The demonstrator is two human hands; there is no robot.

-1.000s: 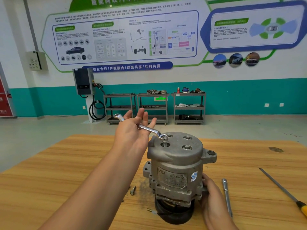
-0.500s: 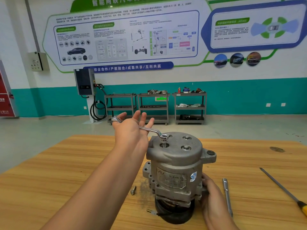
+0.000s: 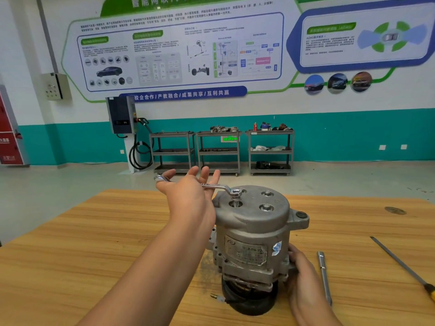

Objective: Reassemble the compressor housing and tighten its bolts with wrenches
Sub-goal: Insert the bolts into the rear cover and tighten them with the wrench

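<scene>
The compressor housing (image 3: 251,222) stands upright near the front of a pale wood-grain tabletop (image 3: 94,231). A ring wrench (image 3: 211,185) sits on a raised bolt (image 3: 236,196) on top; the left hand (image 3: 188,196) presses its handle, grip apart, fingers straight and spread. The right hand (image 3: 306,278) has its grip wrapped round the housing's lower right side, a steel bar (image 3: 324,276) just beside it. Behind: grey floor, three metal carts (image 3: 219,151), a charger (image 3: 121,115), and a teal-banded wall

The left hand (image 3: 188,196) covers the mid-shaft of the wrench (image 3: 221,187). At the 4 o'clock side of the compressor (image 3: 251,222), the right hand's (image 3: 303,278) fingers are hidden behind it. The screwdriver (image 3: 400,262) handle is cut off at the frame's 4 o'clock edge. The nameplate (image 3: 246,251) lettering is unreadable.
</scene>
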